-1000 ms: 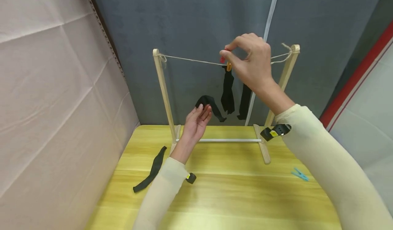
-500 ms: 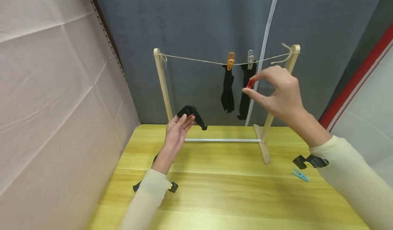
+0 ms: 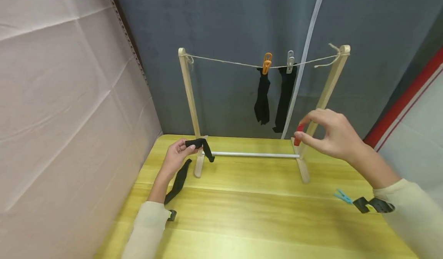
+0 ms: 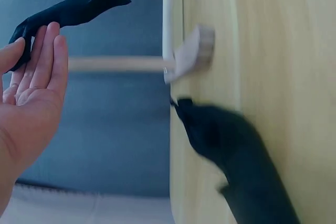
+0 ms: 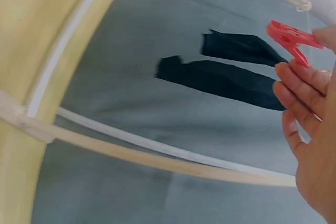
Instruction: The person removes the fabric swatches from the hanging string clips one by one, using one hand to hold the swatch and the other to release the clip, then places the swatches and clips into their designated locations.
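My left hand (image 3: 174, 157) pinches a black sock (image 3: 204, 145) between thumb and fingers, in front of the rack's left post; its free end droops to the right. In the left wrist view that sock (image 4: 79, 8) reaches out past the fingertips. A red clothespin (image 3: 298, 135) is pinched in my right hand (image 3: 333, 136), below the line and near the right post. The right wrist view shows this clothespin (image 5: 291, 39) between thumb and fingertips. Two more black socks hang from the string, one under an orange clothespin (image 3: 267, 63), the other under a grey clothespin (image 3: 290, 62).
The string (image 3: 225, 61) runs between the two wooden posts of a small drying rack, joined low down by a white bar (image 3: 254, 155). Another black sock (image 3: 179, 182) lies on the table at left, partly behind my left wrist. A blue clothespin (image 3: 342, 196) lies at right.
My left hand has moved left and down with its sock. The right hand has come away from the string, down and to the right, still holding the red clothespin.
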